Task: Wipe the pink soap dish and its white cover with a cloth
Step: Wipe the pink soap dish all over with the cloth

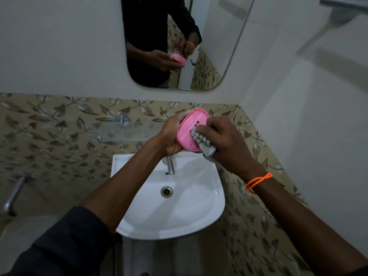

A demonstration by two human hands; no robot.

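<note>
Above the white ceramic wash basin (pixel 207 198), the person holds the pink plastic soap dish (pixel 190 129) in the air, a little in front of the chrome tap (pixel 170 166). The left hand (pixel 173 134) grips the dish from its left side, fingers curled around the edge, so the dish stands tilted with one broad face turned toward the camera. The right hand (pixel 227 144) pinches a grey striped cloth (pixel 204 143), bunched under the fingers, and presses it against the lower right part of that pink face.

The step in hand seems to be the wiping of the dish itself — only one corner of the face is under the cloth, so I judge this part is not finished. The white cover I cannot find with certainty; in the rounded wall mirror (pixel 209 56) something pale shows near the hands, but it is too blurred to say.

The next move probably calls for a firm hold by the left hand while the cloth slides across the rest of the face and around the rim — then the dish must be turned for the other side.
</note>
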